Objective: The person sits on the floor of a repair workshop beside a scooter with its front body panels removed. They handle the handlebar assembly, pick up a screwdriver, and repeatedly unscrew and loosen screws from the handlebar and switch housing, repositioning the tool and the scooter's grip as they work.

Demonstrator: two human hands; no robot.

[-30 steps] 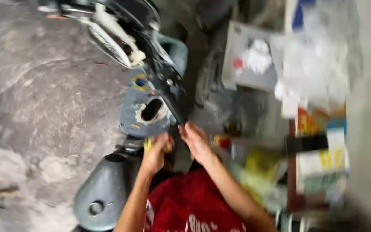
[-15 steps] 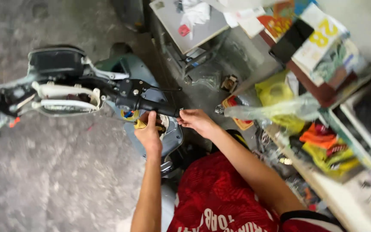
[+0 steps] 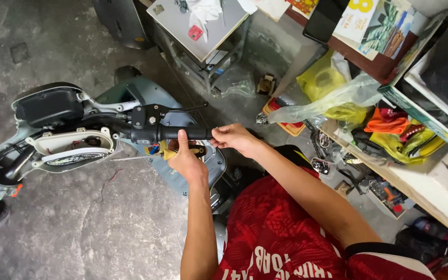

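Since half a second earlier, the left hand had closed around the black handlebar grip, while right hand fingers pinched its outer end, steadying the scooter handlebar.

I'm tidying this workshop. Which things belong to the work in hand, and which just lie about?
In hand: black handlebar grip, brake lever, scooter, left hand, right hand.
Lying about: yellow plastic bag, orange cloth, grey metal stand.

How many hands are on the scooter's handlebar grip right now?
2. The left hand wraps the black grip from below, thumb up across it; the right hand pinches the grip's outer end. No other hands show.
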